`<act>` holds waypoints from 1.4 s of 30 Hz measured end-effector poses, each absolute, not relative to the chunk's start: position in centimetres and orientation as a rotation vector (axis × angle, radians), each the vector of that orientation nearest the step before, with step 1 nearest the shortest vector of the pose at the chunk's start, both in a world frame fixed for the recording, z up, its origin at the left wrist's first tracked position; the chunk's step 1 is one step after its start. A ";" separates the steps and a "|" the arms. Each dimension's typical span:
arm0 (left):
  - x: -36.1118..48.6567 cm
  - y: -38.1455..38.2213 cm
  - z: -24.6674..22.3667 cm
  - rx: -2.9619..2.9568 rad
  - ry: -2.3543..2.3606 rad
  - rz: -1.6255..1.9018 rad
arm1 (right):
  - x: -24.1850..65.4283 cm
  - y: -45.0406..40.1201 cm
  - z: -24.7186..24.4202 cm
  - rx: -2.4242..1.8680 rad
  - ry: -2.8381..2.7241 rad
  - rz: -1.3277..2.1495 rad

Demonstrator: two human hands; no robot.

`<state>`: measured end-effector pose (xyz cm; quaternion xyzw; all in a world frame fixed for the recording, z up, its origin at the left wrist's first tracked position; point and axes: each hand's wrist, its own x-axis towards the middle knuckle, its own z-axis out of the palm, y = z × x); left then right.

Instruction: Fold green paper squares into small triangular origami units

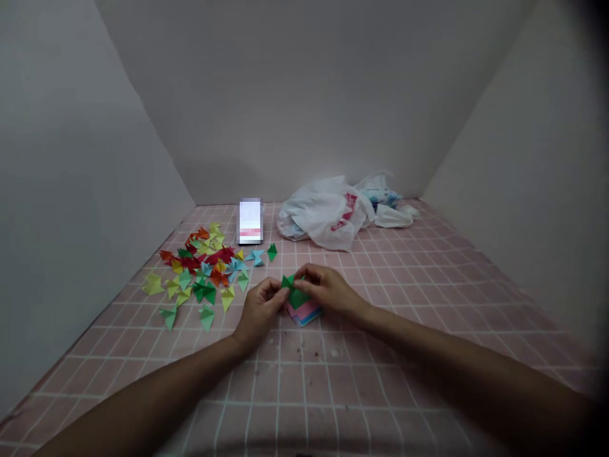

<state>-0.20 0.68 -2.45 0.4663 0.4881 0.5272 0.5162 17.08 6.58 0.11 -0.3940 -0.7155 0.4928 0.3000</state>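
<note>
With your left hand (259, 312) pinching the left side of the green paper (299, 299) over the colored stack (305, 311) and your right hand (329, 291) pinching its far part, align edges before firming any crease.

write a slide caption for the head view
Two hands hold green paper above a paper stack, with folded shapes to the left and a lit phone behind.

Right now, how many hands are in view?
2. The left hand is at the left side of the green paper; the right hand is at its upper right. Both wrists show, and I see no sign of any others.
</note>
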 end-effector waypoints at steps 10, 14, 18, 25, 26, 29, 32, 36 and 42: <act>0.2 0.0 -2.0 1.229 1.201 1.204 | 16.8 3.1 -2.3 -0.827 -1.439 1.652; 0.1 0.1 -2.1 1.199 1.186 1.200 | 17.1 2.9 -2.4 -0.838 -1.590 1.526; 0.0 0.2 -2.0 1.167 1.129 1.194 | 17.1 2.8 -2.5 -0.837 -1.582 1.481; 0.1 0.1 -1.9 1.147 1.144 1.235 | 17.6 3.2 -2.2 -0.823 -1.645 1.444; 0.1 0.1 -1.9 1.145 1.149 1.234 | 17.6 3.2 -2.3 -0.824 -1.654 1.428; 0.2 0.0 -1.8 1.175 1.159 1.221 | 17.5 3.1 -2.4 -0.814 -1.631 1.434; 0.3 0.0 -2.0 1.191 1.121 1.202 | 17.4 2.9 -2.4 -0.815 -1.579 1.430; 0.3 0.0 -2.3 1.233 1.093 1.172 | 17.4 2.7 -2.3 -0.794 -1.512 1.443; 0.4 -0.2 -2.3 1.222 1.107 1.239 | 17.2 2.6 -2.2 -0.761 -1.480 1.491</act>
